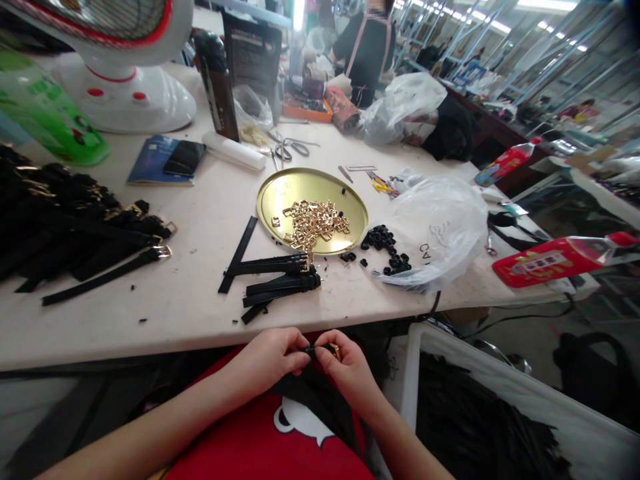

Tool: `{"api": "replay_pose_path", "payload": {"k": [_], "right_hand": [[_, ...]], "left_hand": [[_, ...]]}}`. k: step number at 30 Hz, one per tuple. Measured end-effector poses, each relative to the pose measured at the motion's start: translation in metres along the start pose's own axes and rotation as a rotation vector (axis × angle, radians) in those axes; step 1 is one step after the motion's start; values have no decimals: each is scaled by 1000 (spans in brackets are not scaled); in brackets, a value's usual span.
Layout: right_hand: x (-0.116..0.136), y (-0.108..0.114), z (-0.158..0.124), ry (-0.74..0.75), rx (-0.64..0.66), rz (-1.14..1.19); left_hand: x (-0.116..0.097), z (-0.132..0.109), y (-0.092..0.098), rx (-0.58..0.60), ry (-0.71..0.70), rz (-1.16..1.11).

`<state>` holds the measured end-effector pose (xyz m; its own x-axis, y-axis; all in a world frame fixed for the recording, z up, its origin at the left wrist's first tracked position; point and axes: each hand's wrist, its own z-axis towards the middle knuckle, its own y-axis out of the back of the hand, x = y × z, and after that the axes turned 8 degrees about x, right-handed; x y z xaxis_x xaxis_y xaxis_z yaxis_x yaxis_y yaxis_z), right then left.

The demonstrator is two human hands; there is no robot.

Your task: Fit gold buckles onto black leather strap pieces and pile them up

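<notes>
In front of the table edge, over my lap, my left hand (280, 357) pinches one end of a small black strap (311, 350). Close beside it, my right hand (347, 370) grips the same strap, with a gold buckle (336, 351) showing at its fingers. Most of the strap is hidden by the fingertips. On the table just beyond lie several black straps (280, 285), some fitted with gold buckles. Behind them a round gold tray (273, 190) holds a heap of gold buckles (316, 223). Small black loops (383, 238) spill from a clear plastic bag (440, 227).
A pile of buckled black straps (75, 220) covers the table's left side. A white fan (135, 100), green bottle (55, 113), phone (185, 158) and scissors (290, 145) stand or lie farther back. Red bottle (555, 260) at right; below it, a white bin (413, 373) of black strips.
</notes>
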<state>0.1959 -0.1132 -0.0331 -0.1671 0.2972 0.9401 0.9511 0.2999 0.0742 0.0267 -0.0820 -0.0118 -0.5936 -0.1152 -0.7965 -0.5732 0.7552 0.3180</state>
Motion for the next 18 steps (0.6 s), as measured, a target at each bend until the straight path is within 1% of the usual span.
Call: {"api": "replay_pose_path", "payload": {"k": [2, 4, 7, 10, 12, 14, 16, 18], "right_hand": [[-3, -3, 1, -60, -8, 133], [-6, -6, 1, -64, -30, 184], [-8, -12, 0, 27, -121, 88], [-11, -17, -1, 84, -189, -13], [-14, -18, -1, 67, -174, -14], [-18, -17, -1, 43, -133, 2], [-19, -14, 0, 14, -57, 48], [-17, -8, 0, -2, 17, 117]], "left_hand": [[1, 2, 0, -17, -11, 20], [3, 3, -1, -11, -13, -12], [5, 4, -4, 11, 15, -109], [6, 6, -10, -39, 33, -88], [6, 7, -14, -75, 25, -36], [7, 8, -16, -84, 16, -16], [8, 6, -15, -67, 12, -25], [7, 2, -10, -43, 9, -22]]}}
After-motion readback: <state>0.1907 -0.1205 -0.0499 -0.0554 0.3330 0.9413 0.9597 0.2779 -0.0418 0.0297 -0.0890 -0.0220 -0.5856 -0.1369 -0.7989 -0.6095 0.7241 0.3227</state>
